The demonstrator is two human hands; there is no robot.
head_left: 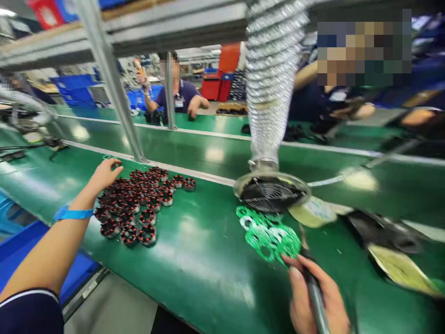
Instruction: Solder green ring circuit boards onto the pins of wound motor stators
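Stators [135,192], a whole crowd of them, sitting left of centre in the frame on the green counter [194,250]. Dark round things with reddish-orange bits and silvery sides, mostly bunched up, with a couple off by themselves at the pile's right end.

The left hand [106,174] is up at the pile's top left edge, fingers loosely bent and thumb a little apart. Can't tell from here if there's anything in it. There's a bit of green [108,157] right by the fingertips, too small to make out. Blue band [74,214] on that wrist, btw.

Right hand [332,299] is bottom right, wrapped around an iron [314,287] like a fat pen, tip pointing up the frame. Its fingertips are right at the edge of a heap of flat green rings [266,239], a few of them showing whitish faces. Just above the heap there's a round hood [266,192] with a dark grille, on the end of a crinkly silver hose [269,83] hanging from the top.

Far right, a yellow pad [401,269] lies beside some black thing [378,227], too blurry to name. Upper centre, a co-worker [187,93] in a dark shirt sits across the way.
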